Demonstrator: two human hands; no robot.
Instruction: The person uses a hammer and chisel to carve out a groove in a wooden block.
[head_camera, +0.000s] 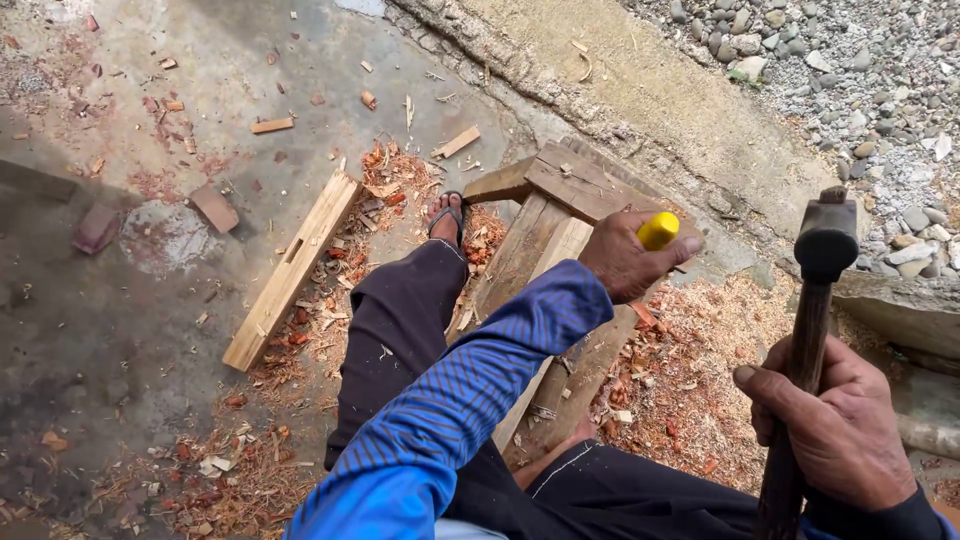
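Sweeping in from the left: bare concrete floor (120, 330), stained, littered with chips and small offcuts. Next, a long pale wooden bar (290, 272) lying flat on the diagonal, a slot cut through it, red-brown shavings (390, 180) heaped near its upper end. Just right of that, a sandalled foot (446, 216) poking out of a dark trouser leg (395, 340); other foot hidden, only a sliver of ankle showing under the timber. Centre now: blue striped sleeve (460, 400) reaching forward, left hand (628, 262) curled tight around a yellow-handled tool (657, 231). Only the yellow butt visible, blade end swallowed by the fist, so kind of tool hard to call. Fist resting over the wooden workpiece (545, 225), a joined piece of weathered planks slanting down between the legs, lower end lost behind sleeve and knee. Further right, sawdust and chips (700, 350) spread thick on the ground. Then right hand (845, 430), fingers wrapped firmly round the wooden shaft of a hammer (824, 245), dark head held up high, well apart from the yellow tool; bottom of the shaft cut off by the frame edge. Far right and top: concrete kerb (680, 110) and grey gravel (880, 80) beyond.
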